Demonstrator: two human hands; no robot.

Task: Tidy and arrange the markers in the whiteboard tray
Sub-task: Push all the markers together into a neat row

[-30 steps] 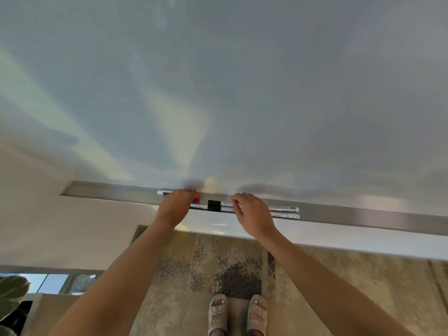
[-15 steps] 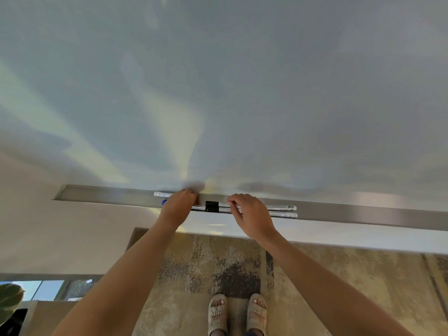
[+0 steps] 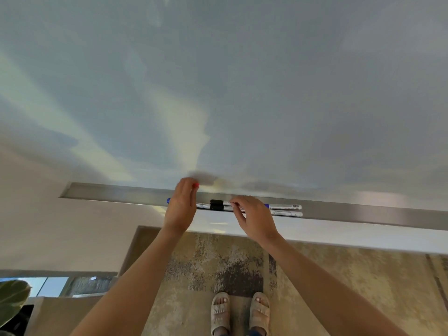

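1. Head view, item: whiteboard tray (image 3: 363, 213). A long brushed-metal ledge ran under the whiteboard (image 3: 218, 81). It looked narrow and smooth, so round markers probably roll or slide along it easily.

2. Item: black-capped markers (image 3: 216, 205). Two lay side by side in the tray, caps pointing left, white barrels running right under the right hand. Judged light, stiff and slick plastic; best taken by the barrel at mid-length, not by the cap, which might pull off.

3. Item: blue-capped marker (image 3: 168, 200). Only its blue end showed at the left edge of the left hand, lying in the tray. The rest was hidden.

4. Item: red-capped marker (image 3: 195, 185). Only the red tip showed above the left fingers, raised near the tray's back edge. How it was angled could not be told.

5. Item: labelled barrel ends (image 3: 287, 210). Two white ends with printed labels lay right of the right hand, one with a blue band; they lay parallel, just beside each other.

6. Left hand (image 3: 181, 207): fingers curled round the red-capped marker, gripping it.

7. Right hand (image 3: 254, 218): fingers loosely bent over the barrels; whether they pinched one or merely touched could not be told.

8. Below: patterned rug (image 3: 218, 263), sandalled feet (image 3: 238, 311).
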